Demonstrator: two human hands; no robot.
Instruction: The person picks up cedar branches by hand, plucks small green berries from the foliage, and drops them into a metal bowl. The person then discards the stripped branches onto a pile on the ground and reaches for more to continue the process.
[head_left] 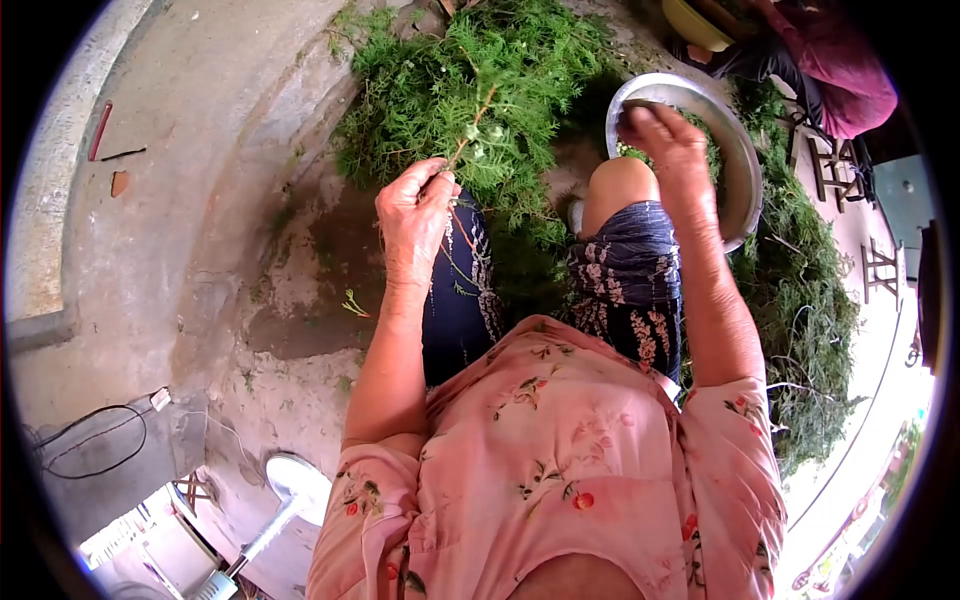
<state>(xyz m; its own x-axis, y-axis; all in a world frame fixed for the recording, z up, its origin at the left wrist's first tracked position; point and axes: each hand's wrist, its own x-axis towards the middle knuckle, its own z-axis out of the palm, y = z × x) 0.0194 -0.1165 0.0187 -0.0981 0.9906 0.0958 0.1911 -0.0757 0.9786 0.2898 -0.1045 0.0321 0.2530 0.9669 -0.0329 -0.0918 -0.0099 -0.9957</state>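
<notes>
My left hand point(418, 205) is closed on a brown-stemmed evergreen twig point(462, 148), pinched between thumb and fingers. Small pale green cones point(484, 136) cluster along the twig. It is held above my knee, in front of a large heap of cut green branches point(450, 80). Over a round metal basin point(742, 160) hovers my right hand point(668, 150), its fingers bent and smeared by motion; whether anything is between them does not show. Small green pieces point(630, 152) lie inside the basin, partly hidden by my hand and knee.
More cut branches point(800, 300) lie along the right side. At the upper right sits another person in a pink top point(840, 70), near a yellow basin point(695, 25). Wooden stools point(880, 270) stand on the right. A white fan point(298, 488) is at the lower left.
</notes>
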